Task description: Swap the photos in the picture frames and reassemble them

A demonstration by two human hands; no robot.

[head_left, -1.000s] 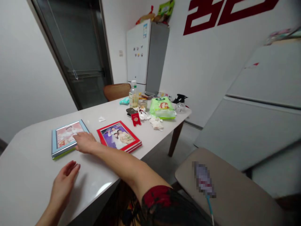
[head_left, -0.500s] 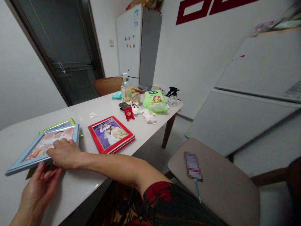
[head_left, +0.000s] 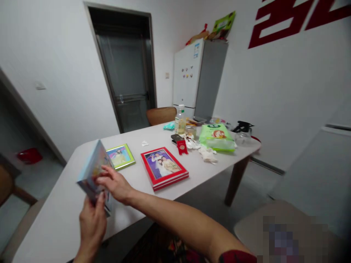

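A light blue picture frame [head_left: 91,175] is tilted up steeply over the near left part of the table, its photo facing right. My left hand [head_left: 93,217] grips its lower edge, thumb on the front side. Against the photo side rest the fingers of my right hand [head_left: 116,184], partly spread; nothing shows in them. Behind the blue frame lies a green picture frame [head_left: 129,155] with a photo, its left part covered. A red picture frame [head_left: 149,174] with a photo of people lies on another red frame, to the right of my right hand.
On the white table [head_left: 63,204] stand a bottle [head_left: 180,122], a jar [head_left: 191,130], a green tissue pack [head_left: 218,138] and a spray bottle [head_left: 243,137]. A small red stand [head_left: 182,147] and crumpled tissues [head_left: 207,155] lie nearer. A chair [head_left: 161,115] stands behind the table.
The blue frame has swung from a low slant to nearly upright, uncovering more of the green frame. Both hands moved with it. The camera view has turned left.
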